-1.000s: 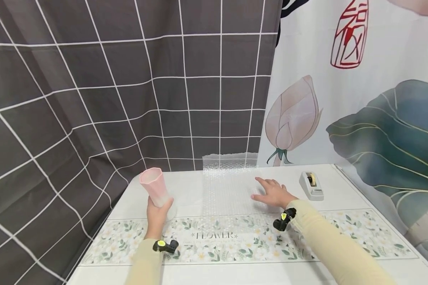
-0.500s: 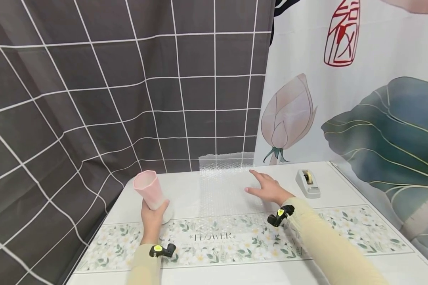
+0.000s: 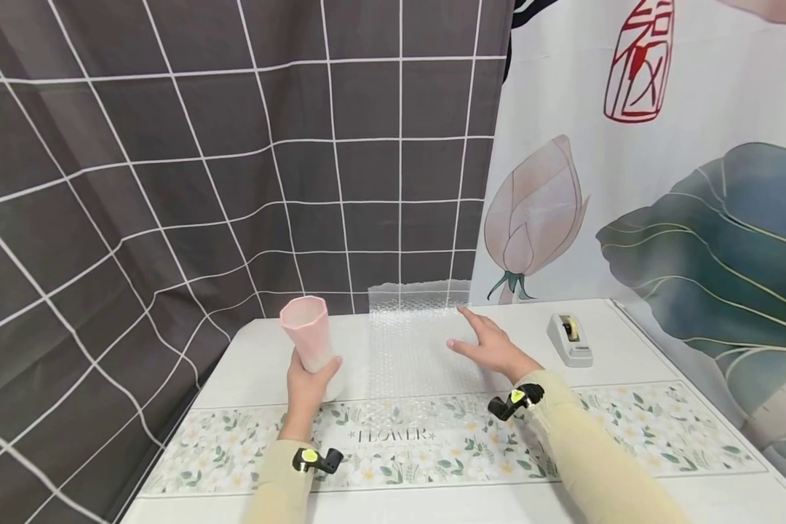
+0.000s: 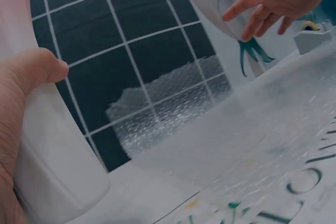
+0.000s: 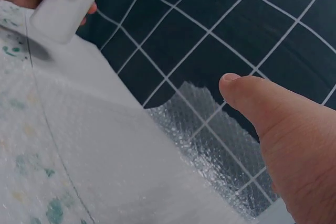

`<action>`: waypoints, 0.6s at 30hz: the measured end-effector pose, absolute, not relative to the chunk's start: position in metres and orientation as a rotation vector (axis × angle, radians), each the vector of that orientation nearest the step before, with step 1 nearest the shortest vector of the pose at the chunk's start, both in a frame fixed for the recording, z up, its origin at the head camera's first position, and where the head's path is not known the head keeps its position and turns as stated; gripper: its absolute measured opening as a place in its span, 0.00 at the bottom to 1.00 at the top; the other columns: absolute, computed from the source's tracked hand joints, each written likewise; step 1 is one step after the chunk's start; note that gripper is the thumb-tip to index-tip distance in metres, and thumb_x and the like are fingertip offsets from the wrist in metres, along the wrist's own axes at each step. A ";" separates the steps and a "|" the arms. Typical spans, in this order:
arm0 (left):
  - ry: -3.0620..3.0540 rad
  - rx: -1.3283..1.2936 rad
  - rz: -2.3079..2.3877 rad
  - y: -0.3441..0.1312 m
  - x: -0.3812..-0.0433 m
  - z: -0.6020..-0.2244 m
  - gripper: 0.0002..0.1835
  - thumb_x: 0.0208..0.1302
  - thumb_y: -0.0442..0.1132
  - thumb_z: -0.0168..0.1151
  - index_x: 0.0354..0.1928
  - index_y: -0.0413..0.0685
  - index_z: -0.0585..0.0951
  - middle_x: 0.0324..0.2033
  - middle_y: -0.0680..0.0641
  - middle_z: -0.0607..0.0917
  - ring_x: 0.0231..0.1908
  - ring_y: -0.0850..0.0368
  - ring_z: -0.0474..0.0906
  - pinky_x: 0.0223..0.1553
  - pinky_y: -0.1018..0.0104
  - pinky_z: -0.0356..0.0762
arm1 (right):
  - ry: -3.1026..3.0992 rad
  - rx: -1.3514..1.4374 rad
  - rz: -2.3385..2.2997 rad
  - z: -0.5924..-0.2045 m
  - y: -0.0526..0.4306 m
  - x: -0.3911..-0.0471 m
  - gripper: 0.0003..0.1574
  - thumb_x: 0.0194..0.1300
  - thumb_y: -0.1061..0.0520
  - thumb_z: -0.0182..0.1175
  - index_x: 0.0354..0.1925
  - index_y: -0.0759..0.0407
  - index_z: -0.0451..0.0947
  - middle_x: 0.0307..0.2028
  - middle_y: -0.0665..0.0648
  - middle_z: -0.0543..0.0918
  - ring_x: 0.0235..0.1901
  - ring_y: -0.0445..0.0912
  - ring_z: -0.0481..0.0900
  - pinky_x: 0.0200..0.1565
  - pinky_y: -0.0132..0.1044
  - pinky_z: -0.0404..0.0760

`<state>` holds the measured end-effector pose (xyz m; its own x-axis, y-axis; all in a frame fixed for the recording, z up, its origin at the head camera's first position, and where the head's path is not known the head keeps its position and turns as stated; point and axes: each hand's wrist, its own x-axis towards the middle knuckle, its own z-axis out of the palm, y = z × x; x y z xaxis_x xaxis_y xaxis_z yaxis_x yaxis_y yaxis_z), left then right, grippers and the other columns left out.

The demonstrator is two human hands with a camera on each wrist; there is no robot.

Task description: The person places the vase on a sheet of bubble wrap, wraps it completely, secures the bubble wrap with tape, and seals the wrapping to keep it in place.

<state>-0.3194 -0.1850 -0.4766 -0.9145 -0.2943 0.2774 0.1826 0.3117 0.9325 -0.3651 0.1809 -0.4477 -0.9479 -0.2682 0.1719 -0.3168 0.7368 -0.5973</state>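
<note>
A tall vase [image 3: 312, 342], pink at its faceted mouth and fading to white at the base, is gripped by my left hand [image 3: 306, 387]. It leans with the mouth up and to the left; in the right wrist view the vase [image 5: 65, 9] is raised off the table. A sheet of clear bubble wrap [image 3: 409, 349] lies flat on the table, its ragged far edge reaching past the table's back. My right hand [image 3: 494, 348] hovers over the sheet's right side, thumb and fingers spread, holding nothing. The bubble wrap [image 4: 173, 108] also shows between both hands in the left wrist view.
A grey tape dispenser [image 3: 571, 342] with a yellowish roll stands at the table's back right. Across the white table [image 3: 236, 371] runs a printed floral band [image 3: 236, 451] reading FLOWER. A dark gridded curtain [image 3: 236, 182] hangs close behind and to the left.
My left hand has carried the vase to the right, closer to the bubble wrap. The right hand has shifted slightly left and stays spread above the sheet.
</note>
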 end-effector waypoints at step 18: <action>-2.357 -0.130 -1.358 -0.150 -0.314 -0.456 0.37 0.48 0.42 0.79 0.63 0.51 0.76 0.54 0.44 0.85 0.55 0.42 0.81 0.57 0.40 0.76 | -2.763 0.528 1.116 -0.444 0.171 -0.353 0.54 0.69 0.38 0.60 0.81 0.53 0.47 0.77 0.67 0.54 0.75 0.67 0.51 0.69 0.70 0.54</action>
<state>-0.3136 -0.1504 -0.4561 -0.9095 -0.1231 0.3971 0.2817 0.5201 0.8064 -0.3533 0.1709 -0.4444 -0.9328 -0.2751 0.2329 -0.3597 0.6684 -0.6511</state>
